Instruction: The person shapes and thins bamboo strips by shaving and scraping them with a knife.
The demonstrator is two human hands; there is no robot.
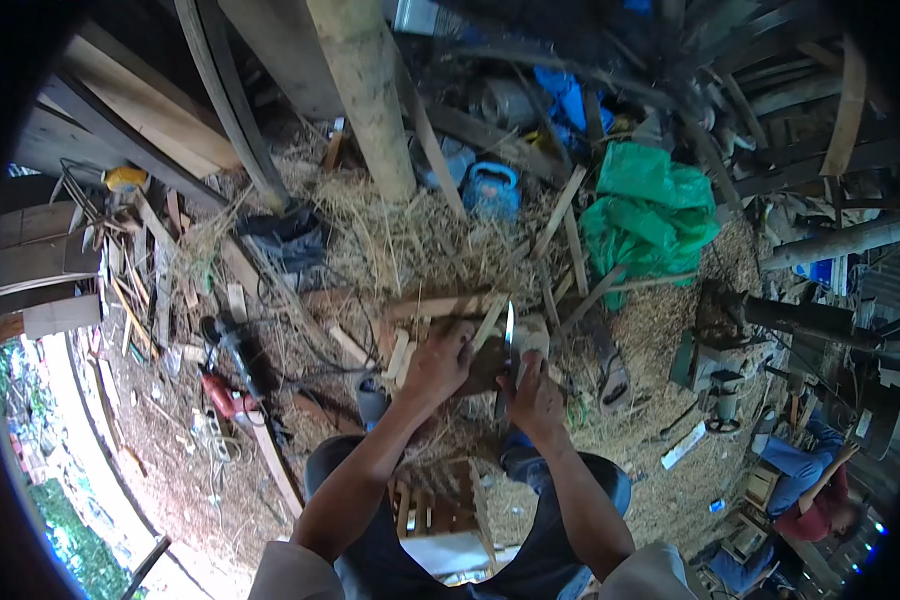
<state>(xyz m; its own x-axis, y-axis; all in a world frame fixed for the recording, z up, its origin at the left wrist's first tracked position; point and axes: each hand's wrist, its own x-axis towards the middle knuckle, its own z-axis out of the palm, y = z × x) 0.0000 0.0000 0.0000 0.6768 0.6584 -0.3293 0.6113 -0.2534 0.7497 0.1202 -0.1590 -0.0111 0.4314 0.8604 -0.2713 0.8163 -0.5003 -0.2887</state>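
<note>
We work over a floor (660, 330) thick with sawdust, straw and wood offcuts, under a rough shelter of timber beams. Our left hand (438, 362) has its grip pressed around a pale strip of wood (489, 322), steadying it on a wooden block (440, 306) in front of our knees. Our right hand (532, 392) has its grip shut tight on the handle of a knife (509, 330), whose blade stands upright just beside the strip. A thick upright post (368, 95) rises beyond the block. A crumpled green plastic sheet (650, 215) lies to the right, well apart from our hands, and a blue kettle-like vessel (491, 190) sits near the post's foot. To the left, a red power tool (220, 395) with tangled cords rests on the floor. A small wooden stool (440, 505) stands between our legs. Another person (815, 490) crouches at the far right.
</note>
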